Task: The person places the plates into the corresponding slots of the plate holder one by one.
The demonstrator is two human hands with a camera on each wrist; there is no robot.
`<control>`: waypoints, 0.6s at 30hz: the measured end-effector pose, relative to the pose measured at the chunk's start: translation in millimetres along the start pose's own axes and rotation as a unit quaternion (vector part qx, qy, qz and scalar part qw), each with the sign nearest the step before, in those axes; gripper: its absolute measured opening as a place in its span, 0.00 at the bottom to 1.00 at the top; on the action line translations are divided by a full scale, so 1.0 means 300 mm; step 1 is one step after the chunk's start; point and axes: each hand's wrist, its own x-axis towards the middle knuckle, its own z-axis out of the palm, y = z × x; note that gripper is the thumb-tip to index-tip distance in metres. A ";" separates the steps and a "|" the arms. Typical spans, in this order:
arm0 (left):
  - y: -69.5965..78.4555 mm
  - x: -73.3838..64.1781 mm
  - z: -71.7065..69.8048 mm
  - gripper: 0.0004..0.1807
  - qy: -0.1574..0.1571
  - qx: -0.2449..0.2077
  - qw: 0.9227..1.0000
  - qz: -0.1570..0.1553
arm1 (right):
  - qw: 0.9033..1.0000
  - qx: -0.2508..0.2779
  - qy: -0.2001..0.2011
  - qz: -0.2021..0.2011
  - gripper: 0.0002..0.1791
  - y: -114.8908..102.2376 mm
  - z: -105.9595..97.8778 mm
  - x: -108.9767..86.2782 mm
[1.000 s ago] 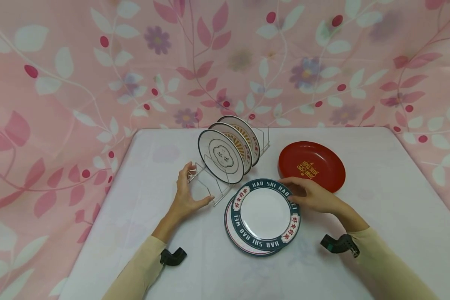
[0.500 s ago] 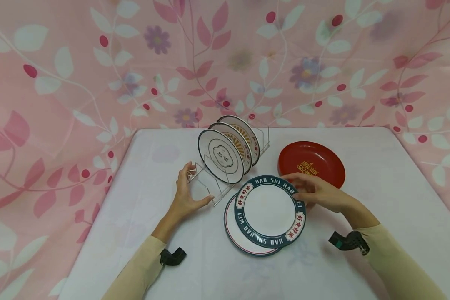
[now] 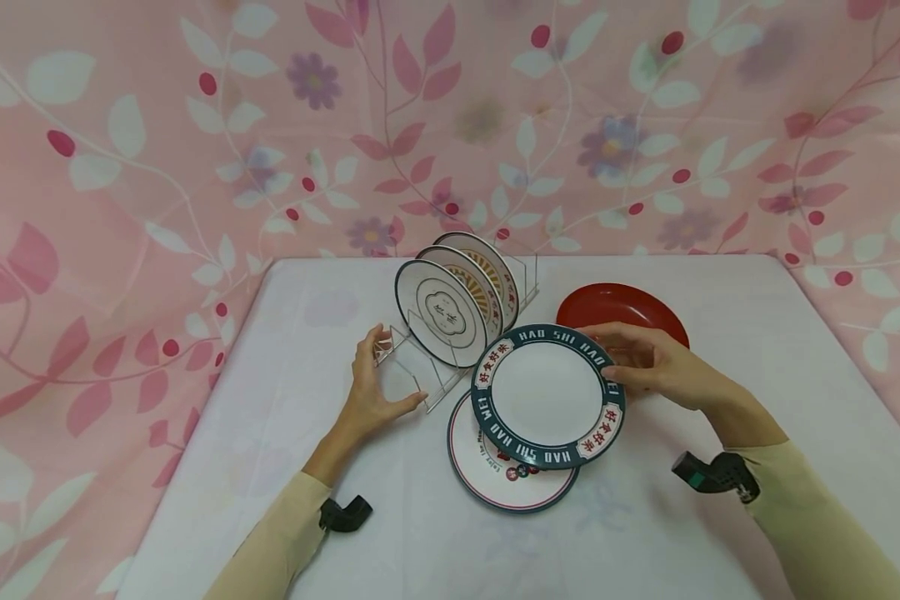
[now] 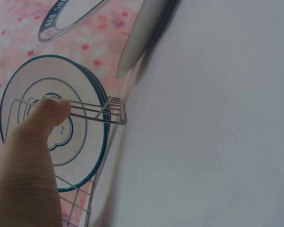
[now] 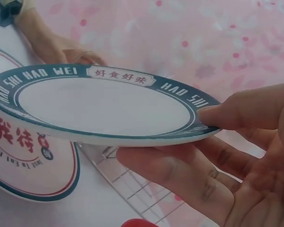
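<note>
My right hand [image 3: 663,367] pinches the right rim of a white plate with a dark green lettered border [image 3: 547,396], thumb on top and fingers beneath. This plate is raised and slightly tilted, partly over a white plate with a red line and dark rim [image 3: 513,492] that lies on the table. My left hand [image 3: 367,396] holds the near end of a wire dish rack [image 3: 446,392]; its thumb [image 4: 52,113] lies on the wire in the left wrist view. Several plates stand upright in the rack, the nearest with a dark rim [image 3: 442,312].
A red oval dish [image 3: 618,304] rests at the back right of the white-covered table [image 3: 330,300], partly hidden by my right hand and the raised plate. Behind the table hangs a pink floral cloth [image 3: 450,117].
The green-bordered plate has risen off the lower plate and shifted right and away, uncovering more of the lower plate's print. My left hand and the rack have stayed put.
</note>
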 end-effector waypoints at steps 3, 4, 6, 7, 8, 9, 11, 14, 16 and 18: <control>0.000 0.000 0.000 0.66 0.001 0.001 1.000 0.001 | 1.000 -0.014 0.004 -0.009 0.29 -0.015 -0.007 0.002; 0.001 0.000 0.000 0.66 0.001 0.001 1.000 0.000 | 1.000 -0.017 0.005 -0.011 0.29 -0.020 -0.010 0.003; 0.001 0.000 0.000 0.66 0.001 0.001 1.000 -0.001 | 1.000 -0.021 0.006 -0.012 0.29 -0.028 -0.014 0.002; 0.002 0.000 0.000 0.66 0.001 0.000 1.000 -0.002 | 1.000 -0.022 0.006 -0.012 0.29 -0.031 -0.016 0.002; 0.003 0.000 0.000 0.66 0.000 -0.001 1.000 -0.002 | 1.000 -0.023 0.005 -0.011 0.29 -0.035 -0.018 0.001; 0.003 0.000 0.000 0.66 0.000 -0.003 1.000 -0.001 | 1.000 -0.023 0.004 -0.008 0.29 -0.038 -0.020 0.000; 0.003 0.000 0.001 0.66 -0.001 -0.003 1.000 0.001 | 1.000 -0.027 0.005 -0.008 0.29 -0.045 -0.027 -0.001; -0.001 0.001 0.002 0.66 -0.001 -0.002 1.000 0.006 | 0.999 -0.039 0.019 -0.009 0.29 -0.059 -0.040 -0.004; -0.002 0.002 0.002 0.66 0.000 -0.001 1.000 0.008 | 0.999 -0.044 0.030 -0.011 0.30 -0.068 -0.050 -0.006; -0.002 0.002 0.002 0.66 -0.001 -0.002 1.000 0.010 | 0.998 -0.050 0.039 -0.012 0.30 -0.077 -0.058 -0.009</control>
